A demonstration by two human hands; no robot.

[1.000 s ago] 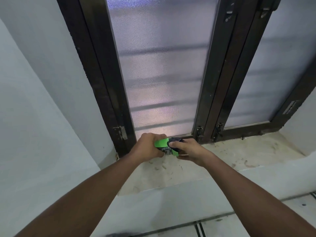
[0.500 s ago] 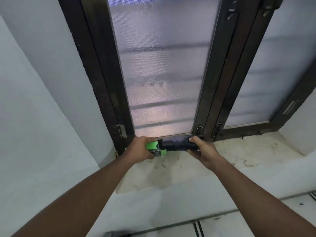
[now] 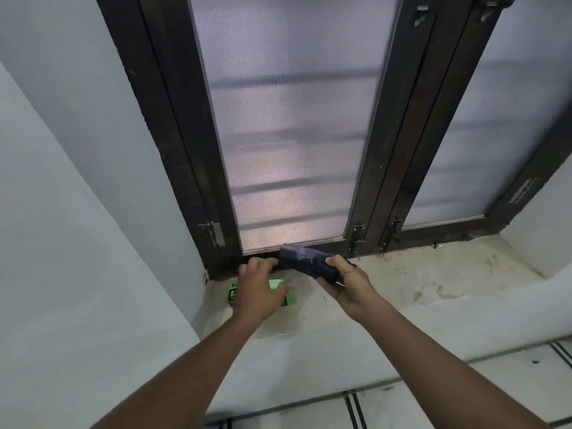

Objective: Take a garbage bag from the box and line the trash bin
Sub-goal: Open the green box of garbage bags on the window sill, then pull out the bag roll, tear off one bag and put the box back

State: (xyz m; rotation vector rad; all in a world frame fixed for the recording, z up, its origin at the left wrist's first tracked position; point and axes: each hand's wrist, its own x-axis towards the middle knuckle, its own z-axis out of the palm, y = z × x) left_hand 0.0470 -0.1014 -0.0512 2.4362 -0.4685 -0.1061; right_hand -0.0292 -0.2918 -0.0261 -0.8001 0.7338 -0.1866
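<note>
Nearest, two bare forearms reach up from six o'clock to the stained window sill (image 3: 433, 280). The left hand (image 3: 258, 291) rests over the green box (image 3: 289, 300) lying on the sill at ten o'clock, fingers loosely bent. Just beside it at two o'clock, the right hand (image 3: 348, 284) grips a folded dark garbage bag (image 3: 306, 263), lifted against the dark window frame (image 3: 399, 150) at twelve.

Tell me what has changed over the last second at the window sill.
The right hand has drawn the folded dark garbage bag fully out of the green box and away to the right. The left hand has lowered the box onto the sill and now lies over it, whether gripping or not is unclear. The right hand's grip on the bag and the window are unchanged.
</note>
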